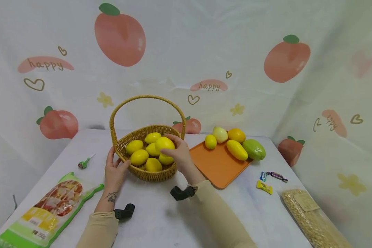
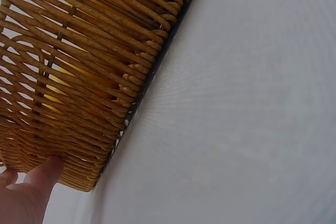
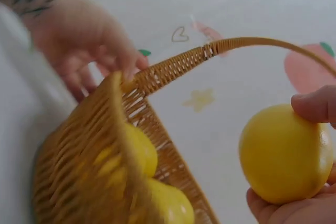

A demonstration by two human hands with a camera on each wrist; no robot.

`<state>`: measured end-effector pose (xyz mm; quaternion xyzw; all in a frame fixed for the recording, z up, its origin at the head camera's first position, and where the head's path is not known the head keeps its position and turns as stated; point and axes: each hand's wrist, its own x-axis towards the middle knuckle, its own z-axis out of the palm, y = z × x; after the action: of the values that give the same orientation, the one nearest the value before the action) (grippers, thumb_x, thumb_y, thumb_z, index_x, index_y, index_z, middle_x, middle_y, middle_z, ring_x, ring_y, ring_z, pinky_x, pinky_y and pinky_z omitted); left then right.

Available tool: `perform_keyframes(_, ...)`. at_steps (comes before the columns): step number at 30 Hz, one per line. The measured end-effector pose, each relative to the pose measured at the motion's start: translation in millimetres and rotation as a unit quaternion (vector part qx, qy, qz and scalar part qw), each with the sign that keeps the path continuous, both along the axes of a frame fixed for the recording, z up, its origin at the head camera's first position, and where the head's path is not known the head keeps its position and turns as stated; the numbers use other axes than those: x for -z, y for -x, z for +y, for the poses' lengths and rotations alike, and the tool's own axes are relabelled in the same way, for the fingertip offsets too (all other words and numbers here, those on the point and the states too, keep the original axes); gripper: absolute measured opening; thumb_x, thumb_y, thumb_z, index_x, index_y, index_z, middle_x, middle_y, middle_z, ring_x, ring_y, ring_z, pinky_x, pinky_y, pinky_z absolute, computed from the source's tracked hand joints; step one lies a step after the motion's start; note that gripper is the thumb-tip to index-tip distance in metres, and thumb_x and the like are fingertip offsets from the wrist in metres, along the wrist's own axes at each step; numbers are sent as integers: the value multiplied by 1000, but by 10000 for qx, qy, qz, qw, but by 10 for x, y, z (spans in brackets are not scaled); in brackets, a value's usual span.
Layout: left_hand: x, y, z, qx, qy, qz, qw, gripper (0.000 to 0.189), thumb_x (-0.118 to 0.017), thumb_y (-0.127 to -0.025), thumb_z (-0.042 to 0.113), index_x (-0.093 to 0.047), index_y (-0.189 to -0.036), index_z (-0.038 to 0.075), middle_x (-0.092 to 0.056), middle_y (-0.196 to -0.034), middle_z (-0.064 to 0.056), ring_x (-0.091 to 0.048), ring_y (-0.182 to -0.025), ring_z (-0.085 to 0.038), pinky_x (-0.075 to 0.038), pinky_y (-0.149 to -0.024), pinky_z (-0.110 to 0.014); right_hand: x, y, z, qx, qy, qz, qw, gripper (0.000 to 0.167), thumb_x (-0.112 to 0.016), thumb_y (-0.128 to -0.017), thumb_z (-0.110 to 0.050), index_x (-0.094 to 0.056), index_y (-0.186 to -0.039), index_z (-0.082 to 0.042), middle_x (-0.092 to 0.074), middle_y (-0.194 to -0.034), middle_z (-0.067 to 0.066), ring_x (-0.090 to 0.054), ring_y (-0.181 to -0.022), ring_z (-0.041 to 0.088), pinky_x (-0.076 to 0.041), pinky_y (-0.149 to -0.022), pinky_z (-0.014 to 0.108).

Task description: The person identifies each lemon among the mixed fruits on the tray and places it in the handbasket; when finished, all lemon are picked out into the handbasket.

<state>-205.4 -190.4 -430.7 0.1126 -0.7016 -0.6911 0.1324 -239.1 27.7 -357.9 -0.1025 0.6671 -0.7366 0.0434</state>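
A wicker basket (image 1: 155, 176) with a tall arched handle stands on the table, several yellow lemons (image 1: 139, 157) inside. My left hand (image 1: 114, 172) grips the basket's left side near the base of the handle; in the left wrist view its thumb (image 2: 46, 174) lies against the woven wall. Above the basket's right part, my right hand (image 1: 181, 155) holds a smooth yellow lemon (image 1: 165, 145) between thumb and fingers. Seen from the right wrist, this lemon (image 3: 283, 153) is apart from the basket (image 3: 79, 161), and the left hand (image 3: 86, 35) is at the far rim.
Right of the basket, an orange tray (image 1: 220, 168) bears a small lemon (image 1: 210, 141), a pale round fruit (image 1: 220, 134), an orange (image 1: 237, 135), a yellow mango (image 1: 237, 150) and a green fruit (image 1: 254, 149). Wrapped candies (image 1: 264, 187), a lollipop (image 1: 83, 164) and food bags (image 1: 49, 213) lie around.
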Motion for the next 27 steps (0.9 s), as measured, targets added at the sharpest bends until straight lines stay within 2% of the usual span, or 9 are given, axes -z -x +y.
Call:
perform_keyframes(2,-6,0,-2,-5,22,4,10000,81,-55,-87,5,-9,-150,28,-4,-156,7,-30,-134,-29,-36,-106,-43,-53,123,-162,-1,124,-41,9999,54,-65,-78,3,-51,-129,-4,-53,-128,11,-53,-103,19,-49,-88,29)
perform_keyframes(5,-10,4,-9,-10,55,7,10000,81,-55,-87,6,-10,-150,29,-5,-156,7,-31,-133,-29,-41,-101,-29,-119,317,-330,95,240,-124,9996,56,-65,-79,2,-48,-132,-5,-51,-130,10,-54,-107,20,-49,-90,30)
perform_keyframes(8,-13,3,-7,-5,37,-9,10000,81,-55,-87,6,-10,-149,29,-6,-156,7,-31,-133,-28,-44,-93,-17,-151,468,-402,404,232,-206,9987,59,-65,-79,2,-46,-134,-5,-50,-130,11,-54,-110,22,-49,-91,32)
perform_keyframes(10,-10,-2,-4,15,26,1,10000,81,-55,-87,6,-10,-150,28,-5,-156,6,-30,-134,-30,-44,-95,-20,-148,533,-411,599,201,-286,9976,59,-64,-78,4,-46,-134,-5,-50,-130,12,-53,-112,25,-49,-92,33)
perform_keyframes(13,-1,-14,0,20,58,-21,10000,81,-55,-86,6,-9,-150,28,-4,-156,5,-29,-135,-31,-40,-103,-36,-117,565,-399,781,8,-323,9964,61,-63,-79,4,-44,-135,-6,-46,-136,11,-45,-124,25,-47,-95,34)
perform_keyframes(15,9,-16,5,23,85,-35,10000,81,-54,-86,6,-9,-150,27,-4,-156,4,-29,-135,-32,-37,-105,-43,-92,551,-388,831,-125,-296,9960,62,-63,-79,3,-43,-137,-7,-43,-140,9,-38,-131,24,-45,-97,36)
perform_keyframes(18,16,-15,14,38,82,-53,9999,81,-55,-86,6,-9,-150,27,-5,-156,4,-29,-134,-32,-37,-104,-41,-77,482,-366,856,-330,-149,9957,61,-64,-80,0,-43,-136,-8,-42,-142,6,-31,-136,21,-42,-101,37)
perform_keyframes(21,18,-8,17,26,113,-76,9999,81,-55,-86,7,-10,-150,28,-6,-156,5,-31,-133,-30,-39,-104,-37,-92,378,-324,804,-348,55,9961,57,-65,-80,-2,-47,-133,-9,-44,-142,5,-32,-136,20,-38,-105,39)
perform_keyframes(27,15,13,-1,-43,38,-67,10000,82,-55,-85,5,-11,-149,29,-6,-156,6,-31,-134,-29,-39,-104,-37,-111,98,-68,775,141,458,9958,51,-64,-78,6,-52,-127,0,-50,-134,16,-41,-130,26,-31,-110,40)
